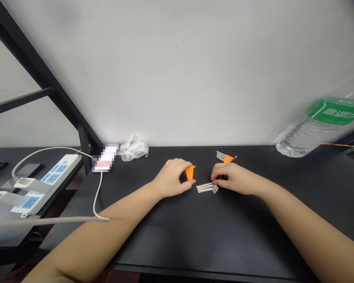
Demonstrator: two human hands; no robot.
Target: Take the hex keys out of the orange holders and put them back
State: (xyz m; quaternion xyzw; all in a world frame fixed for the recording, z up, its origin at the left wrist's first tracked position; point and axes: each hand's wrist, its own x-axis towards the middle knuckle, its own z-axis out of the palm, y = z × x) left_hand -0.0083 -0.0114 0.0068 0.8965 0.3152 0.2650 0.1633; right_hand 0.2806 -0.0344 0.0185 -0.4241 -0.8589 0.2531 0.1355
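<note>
My left hand (172, 177) rests on the black table (194, 236), fingers curled round a small orange holder (189, 172). Just right of it lies a loose bunch of silver L-shaped hex keys (207, 188). My right hand (231, 177) lies palm down with its fingertips pinched at the bent ends of those keys. Behind the right hand sits a second orange holder with silver keys fanned out of it (225, 157).
A crumpled clear plastic bag (133, 149) lies by the wall. A phone (106, 157) with a white cable lies at the left, beside white power strips (51, 173). A large water bottle with a green label (321, 125) lies at the far right. A black frame strut (41, 74) slants up left.
</note>
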